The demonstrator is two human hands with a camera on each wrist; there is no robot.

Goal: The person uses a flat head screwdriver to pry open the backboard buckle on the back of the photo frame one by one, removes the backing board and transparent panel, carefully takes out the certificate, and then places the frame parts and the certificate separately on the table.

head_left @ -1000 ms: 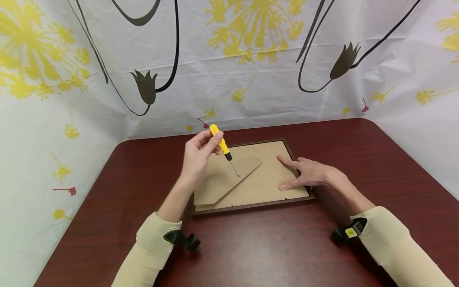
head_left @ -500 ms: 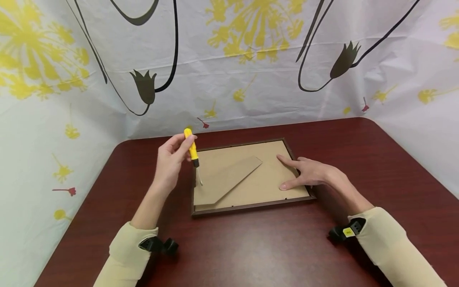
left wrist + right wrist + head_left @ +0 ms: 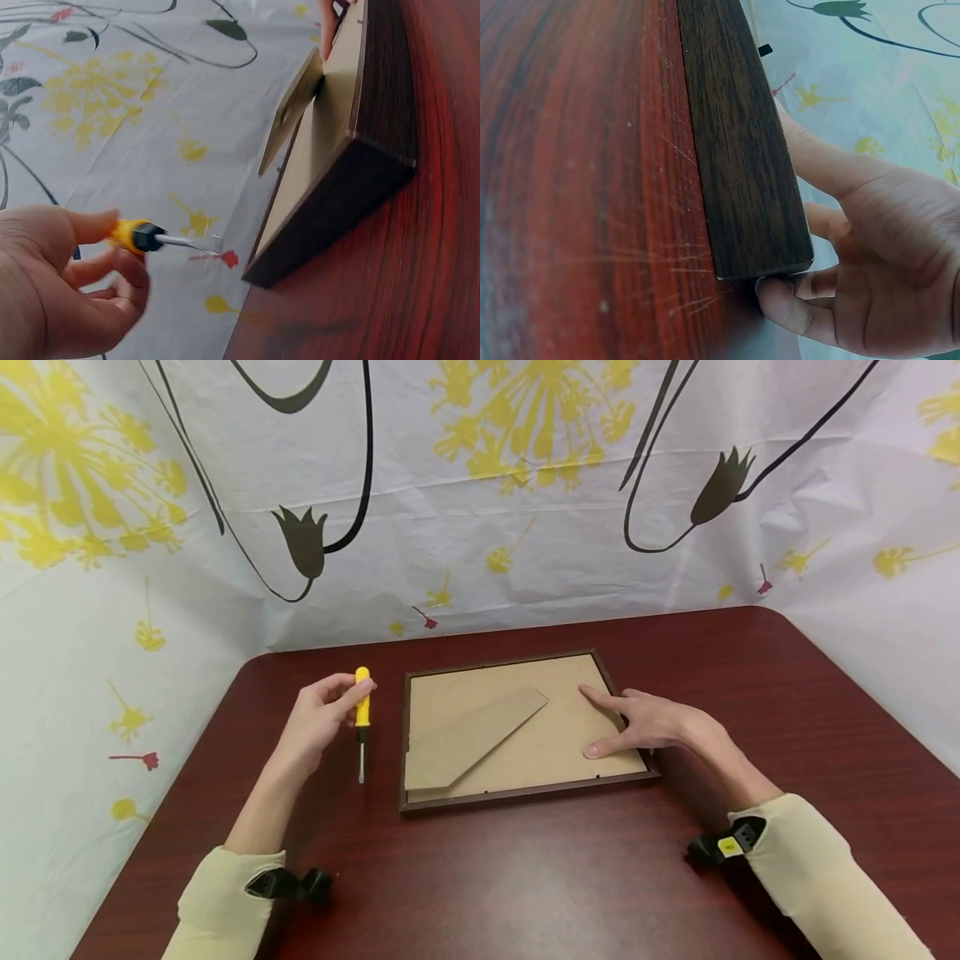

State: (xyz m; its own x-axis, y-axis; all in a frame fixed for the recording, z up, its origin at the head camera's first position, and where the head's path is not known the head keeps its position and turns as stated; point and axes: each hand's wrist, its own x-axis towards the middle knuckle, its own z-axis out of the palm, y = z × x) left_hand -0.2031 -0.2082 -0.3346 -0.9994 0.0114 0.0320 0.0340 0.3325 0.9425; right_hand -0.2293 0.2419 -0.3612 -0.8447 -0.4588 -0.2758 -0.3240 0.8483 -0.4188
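A screwdriver (image 3: 363,706) with a yellow handle and black collar is pinched between the thumb and fingers of my left hand (image 3: 318,718). Its metal blade points down, left of a picture frame (image 3: 525,791) that lies face down on the table. In the left wrist view the screwdriver (image 3: 142,235) hangs apart from the frame. A cardboard stand leg (image 3: 480,735) slants across the backing board (image 3: 562,735), partly raised. My right hand (image 3: 652,722) holds the frame's right side, thumb and forefinger spread on the board; in the right wrist view other fingers (image 3: 795,304) curl at the corner.
The frame sits on a dark red wooden table (image 3: 510,877). Behind and beside it hangs a white sheet (image 3: 480,552) with printed flowers. Small dark tabs, one of them a tab (image 3: 765,50) in the right wrist view, stand along the frame's inner edge.
My left hand has carried the screwdriver leftwards and down, from above the backing board to the table area left of the frame. My right hand and the frame have stayed put.
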